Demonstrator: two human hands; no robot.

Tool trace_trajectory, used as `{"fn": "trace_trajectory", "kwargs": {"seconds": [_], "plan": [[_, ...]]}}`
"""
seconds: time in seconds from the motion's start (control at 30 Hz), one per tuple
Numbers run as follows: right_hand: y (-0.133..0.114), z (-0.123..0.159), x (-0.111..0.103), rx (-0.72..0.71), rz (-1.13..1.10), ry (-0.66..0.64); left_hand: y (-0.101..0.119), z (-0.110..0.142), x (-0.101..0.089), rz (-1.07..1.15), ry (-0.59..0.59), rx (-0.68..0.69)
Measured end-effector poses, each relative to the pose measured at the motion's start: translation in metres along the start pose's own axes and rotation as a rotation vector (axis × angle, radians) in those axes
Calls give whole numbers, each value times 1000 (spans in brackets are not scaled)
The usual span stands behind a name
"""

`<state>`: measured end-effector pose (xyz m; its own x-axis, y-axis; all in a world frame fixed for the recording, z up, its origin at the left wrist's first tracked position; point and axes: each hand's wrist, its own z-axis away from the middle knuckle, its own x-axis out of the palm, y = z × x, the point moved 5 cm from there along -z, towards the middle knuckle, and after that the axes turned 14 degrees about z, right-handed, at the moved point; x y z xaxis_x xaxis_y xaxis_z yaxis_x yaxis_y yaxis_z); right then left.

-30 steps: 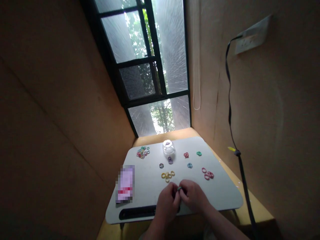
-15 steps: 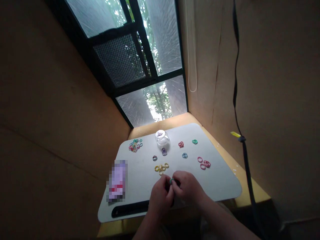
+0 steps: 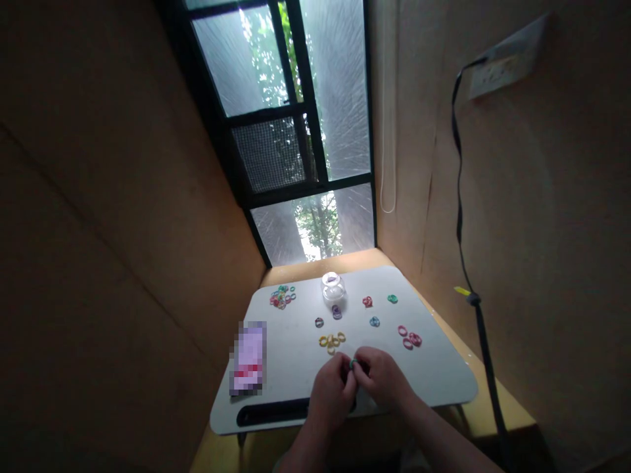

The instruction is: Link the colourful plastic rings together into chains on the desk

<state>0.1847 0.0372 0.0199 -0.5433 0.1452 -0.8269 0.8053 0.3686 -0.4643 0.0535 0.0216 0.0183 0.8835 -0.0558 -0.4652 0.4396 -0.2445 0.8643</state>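
Note:
My left hand (image 3: 332, 389) and my right hand (image 3: 382, 374) meet above the front of a white lap table (image 3: 286, 368). Pinched between the fingertips of both is a small green hair tie (image 3: 353, 362), partly covered by the fingers. Just beyond them lies a group of yellow hair ties (image 3: 332, 340). Farther right is a pink group (image 3: 415, 339). Small clusters in blue (image 3: 374, 321), red (image 3: 367, 301), green (image 3: 392, 298), purple (image 3: 336, 313) and dark brown or grey (image 3: 319, 322) lie around a clear round jar (image 3: 334, 291).
A mixed heap of coloured hair ties (image 3: 282, 297) lies at the back left. A blurred purple packet (image 3: 249, 358) rests on the left side. Along the front edge runs a black slot (image 3: 271, 412). Walls close in both sides, a window (image 3: 315, 223) stands behind, and a black cord (image 3: 486, 355) hangs right.
The camera has tilted up, so the table sits lower and farther right, and a wall socket has come into view. Both hands keep the green hair tie between their fingertips.

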Motion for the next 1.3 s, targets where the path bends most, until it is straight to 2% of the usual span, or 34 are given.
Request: {"fn": "trace_trajectory", "kwargs": {"seconds": [0.47, 1.3], "plan": [[0, 2, 5, -3, 60, 9, -4, 3, -2, 7, 42, 19], [2, 3, 5, -7, 16, -7, -5, 2, 2, -53, 14, 5]]}}
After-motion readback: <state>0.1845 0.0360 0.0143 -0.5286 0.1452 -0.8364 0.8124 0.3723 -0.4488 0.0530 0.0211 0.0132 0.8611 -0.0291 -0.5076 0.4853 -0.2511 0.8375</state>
